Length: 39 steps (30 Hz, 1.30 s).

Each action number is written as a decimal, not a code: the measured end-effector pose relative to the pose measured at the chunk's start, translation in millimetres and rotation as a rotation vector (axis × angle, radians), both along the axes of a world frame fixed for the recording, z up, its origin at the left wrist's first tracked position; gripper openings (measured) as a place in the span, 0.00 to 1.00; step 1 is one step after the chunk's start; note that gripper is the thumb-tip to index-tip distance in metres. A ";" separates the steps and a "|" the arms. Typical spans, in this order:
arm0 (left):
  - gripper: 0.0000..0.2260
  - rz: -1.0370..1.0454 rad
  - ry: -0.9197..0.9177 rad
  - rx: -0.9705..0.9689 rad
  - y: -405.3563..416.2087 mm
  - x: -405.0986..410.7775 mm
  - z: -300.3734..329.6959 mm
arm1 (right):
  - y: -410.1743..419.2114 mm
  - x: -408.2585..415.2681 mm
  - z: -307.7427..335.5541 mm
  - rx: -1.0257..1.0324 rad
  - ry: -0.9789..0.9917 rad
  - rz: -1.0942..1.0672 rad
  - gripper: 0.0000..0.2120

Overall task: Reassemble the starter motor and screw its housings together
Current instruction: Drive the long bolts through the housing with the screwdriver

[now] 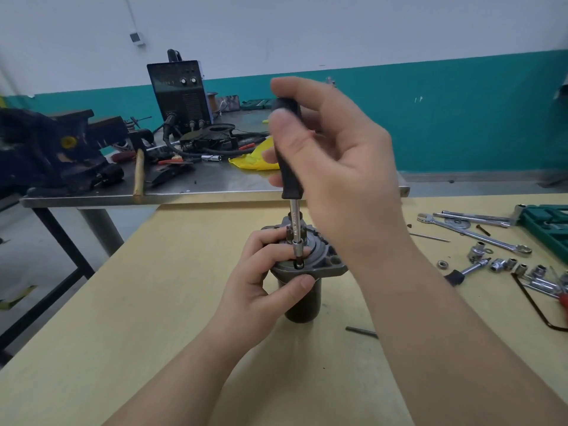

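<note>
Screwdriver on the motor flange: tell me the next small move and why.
Probably twist the screwdriver with the right hand to seat the screw: its tip already sits in the flange hole, and the left hand steadies the upright starter motor.

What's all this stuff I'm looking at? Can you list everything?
Dark grey metal starter motor: one, upright on the table, centre.
Black-handled nut driver: one, tip in the motor's top flange.
Pale wooden table: one, foreground.
Chrome combination spanner: one, table right.
Chrome sockets: several, table right.
Green tool case: one, far right.
Steel workbench: one, behind.
Dark bench vise: one, workbench left.
Black welding machine: one, workbench rear.
Yellow bag: one, workbench.
Left hand: grips the motor's flange.
Right hand: grips the driver's handle.
</note>
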<state>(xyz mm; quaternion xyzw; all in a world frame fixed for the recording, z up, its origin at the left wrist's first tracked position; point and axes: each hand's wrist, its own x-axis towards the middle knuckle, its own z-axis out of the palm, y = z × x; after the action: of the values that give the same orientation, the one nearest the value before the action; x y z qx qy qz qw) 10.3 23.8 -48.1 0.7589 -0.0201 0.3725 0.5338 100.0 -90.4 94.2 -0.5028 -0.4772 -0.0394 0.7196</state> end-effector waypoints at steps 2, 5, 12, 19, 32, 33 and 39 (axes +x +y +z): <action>0.13 0.002 -0.009 0.014 -0.4 0.1 0.9 | -6.2 5.7 2.6 -0.014 0.128 0.216 0.12; 0.14 0.007 -0.019 0.029 0.6 0.6 0.4 | -12.5 8.7 4.4 -0.027 0.075 0.300 0.12; 0.13 0.005 -0.003 0.012 1.4 0.6 -0.2 | -0.1 1.3 -2.1 0.082 -0.181 -0.317 0.13; 0.14 0.004 -0.005 0.016 0.8 0.6 0.8 | -5.8 4.0 2.1 0.013 0.124 0.205 0.10; 0.13 0.003 0.011 -0.016 -0.9 -0.3 1.0 | -5.6 3.5 1.9 0.010 -0.004 0.110 0.10; 0.13 0.001 0.008 -0.019 -1.2 -0.2 1.4 | -7.0 4.4 2.7 -0.007 0.004 0.138 0.11; 0.12 0.000 0.004 -0.011 -0.5 -0.2 1.4 | -0.9 1.2 -1.3 0.022 -0.282 -0.436 0.12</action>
<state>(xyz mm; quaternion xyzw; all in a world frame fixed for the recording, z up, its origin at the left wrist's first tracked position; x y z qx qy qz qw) 10.1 23.3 -46.7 0.7566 -0.0168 0.3712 0.5380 101.1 -91.3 92.9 -0.5753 -0.4528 -0.2684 0.6261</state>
